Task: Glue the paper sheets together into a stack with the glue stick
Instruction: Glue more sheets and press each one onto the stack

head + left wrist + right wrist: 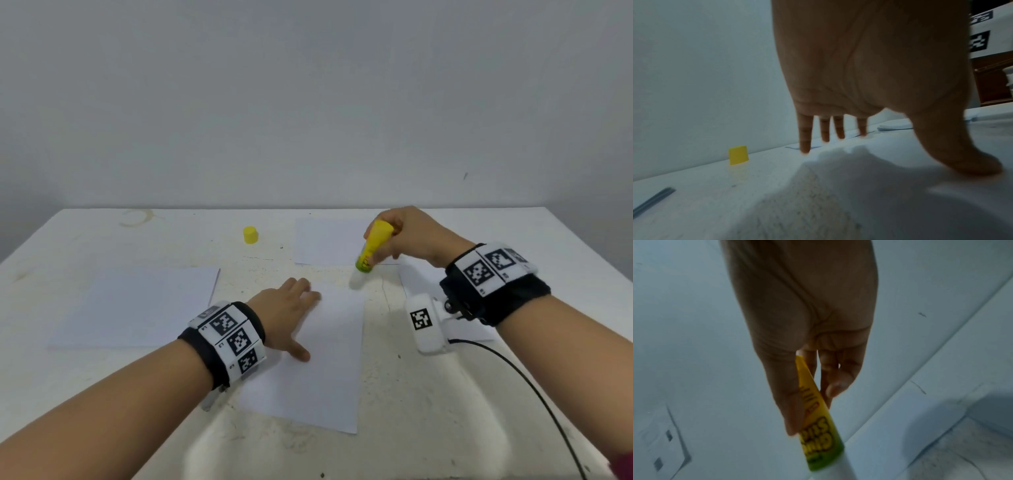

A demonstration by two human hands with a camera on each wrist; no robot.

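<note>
From the head view, the left hand [286, 310] lies flat, fingers straight, pressing the far left corner of the near paper sheet [325, 359], while the right hand [409, 236] curls around the yellow glue stick [371, 246], tilted with its white tip just off the sheet's far right corner. The yellow cap [250, 235] stands alone on the white table [428, 411], well apart from both hands, with bare tabletop around it. A paper stack [137, 305] sits to the left, another sheet [329, 241] lies far behind the stick, and one more sheet [418, 277] shows under the right wrist. On the left wrist view, fingertips [804, 149] and thumb touch down, spread and straight; the cap [738, 155] stands near the table's far edge. On the right wrist view, thumb and fingers [835, 386] pinch the stick's [818, 426] barrel, tip pointing down toward white paper.
</note>
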